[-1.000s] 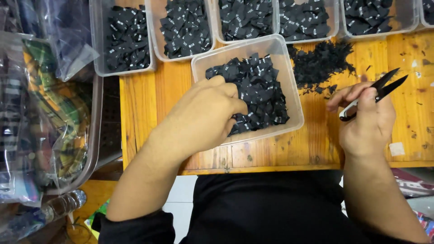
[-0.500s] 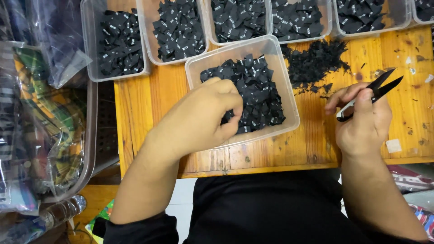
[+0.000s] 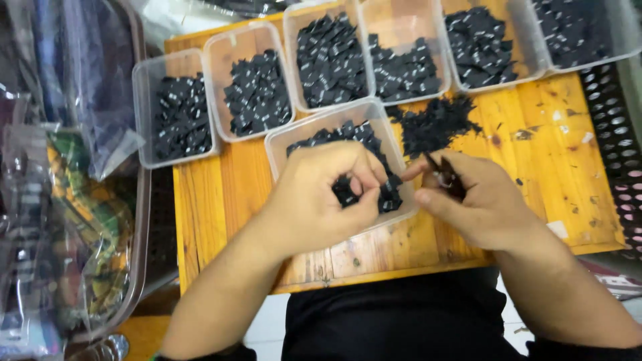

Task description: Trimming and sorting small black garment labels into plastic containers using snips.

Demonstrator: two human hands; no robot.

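My left hand (image 3: 321, 197) is curled over a clear plastic tub (image 3: 281, 144) of small black fabric pieces, its fingertips pinching one black piece (image 3: 374, 187). My right hand (image 3: 478, 200) sits close beside it on the wooden table (image 3: 555, 167), closed around small black snips (image 3: 445, 174) whose blades point up and left toward the pinched piece. The two hands nearly touch over the tub's right edge.
Several more clear tubs of black pieces (image 3: 177, 117) line the back of the table. A loose heap of black scraps (image 3: 435, 124) lies behind my right hand. A big clear bin with bagged fabric (image 3: 73, 220) stands at the left, a perforated black surface (image 3: 615, 127) at the right.
My right hand has swung left with the snips, from out over the bare table to right beside my left hand. My left hand has lifted a piece between its fingertips. The camera view shifted.
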